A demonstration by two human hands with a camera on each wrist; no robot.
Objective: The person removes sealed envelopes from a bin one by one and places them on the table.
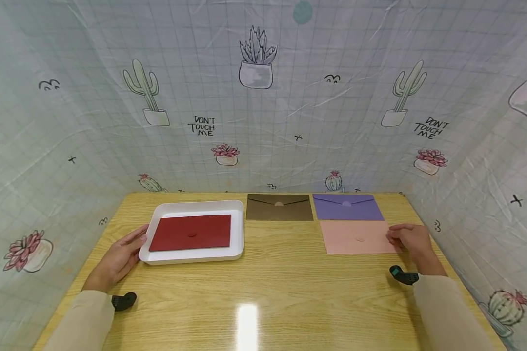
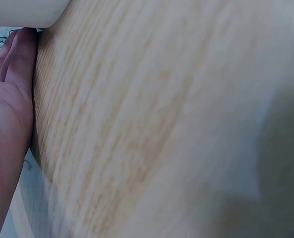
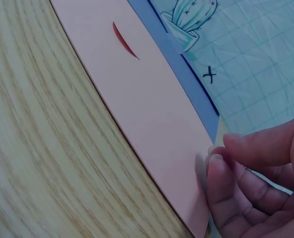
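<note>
A white tray stands at the left of the table with a dark red envelope lying in it. My left hand rests along the tray's left side, fingers fairly straight; the left wrist view shows their tips reaching the tray's wall. At the right, a pink envelope lies flat with its short edge toward my right hand. Curled fingers and thumb of that hand pinch this edge. A purple envelope lies just behind the pink one, and a brown envelope is left of the purple one.
The wooden table reaches back to a patterned curtain, which also hangs at both sides. Each wrist carries a black camera mount, one on the left and one on the right.
</note>
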